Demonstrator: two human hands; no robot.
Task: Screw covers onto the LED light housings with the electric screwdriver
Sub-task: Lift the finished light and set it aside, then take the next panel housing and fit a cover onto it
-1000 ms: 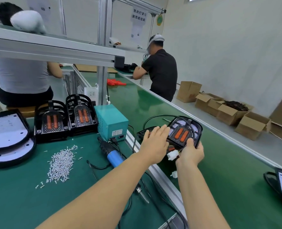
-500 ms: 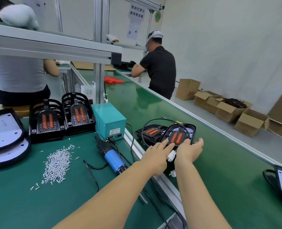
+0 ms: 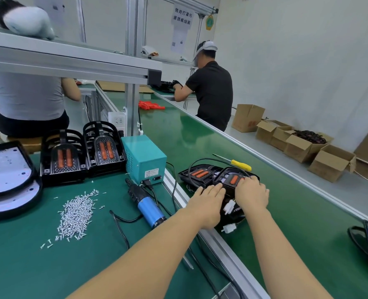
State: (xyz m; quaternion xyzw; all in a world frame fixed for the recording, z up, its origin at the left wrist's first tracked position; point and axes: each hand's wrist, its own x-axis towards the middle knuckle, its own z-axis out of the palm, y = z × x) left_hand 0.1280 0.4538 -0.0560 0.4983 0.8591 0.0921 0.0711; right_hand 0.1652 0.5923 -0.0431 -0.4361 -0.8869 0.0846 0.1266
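Observation:
A black LED light housing (image 3: 228, 176) with orange lenses lies on the green conveyor belt (image 3: 308, 212), touching a second housing (image 3: 197, 173) to its left. My left hand (image 3: 209, 197) rests palm down on the near left edge of the first housing, fingers straight. My right hand (image 3: 252, 194) lies palm down on top of the same housing and hides part of its lens. White connectors (image 3: 229, 207) hang from it between my wrists. The blue electric screwdriver (image 3: 149, 209) lies untouched on the bench, beside a heap of small silver screws (image 3: 77, 214).
Two more housings (image 3: 63, 158) (image 3: 105, 148) stand at the back of the bench. Stacked covers (image 3: 6, 169) lie at the left and a teal power box (image 3: 144, 158) beside the conveyor rail. A yellow-handled screwdriver (image 3: 240, 165) lies behind the housings. Two people work further along.
Both hands have lowered the housing from a tilted, raised hold down flat onto the conveyor beside the other housing. My right hand has shifted from its edge onto its top.

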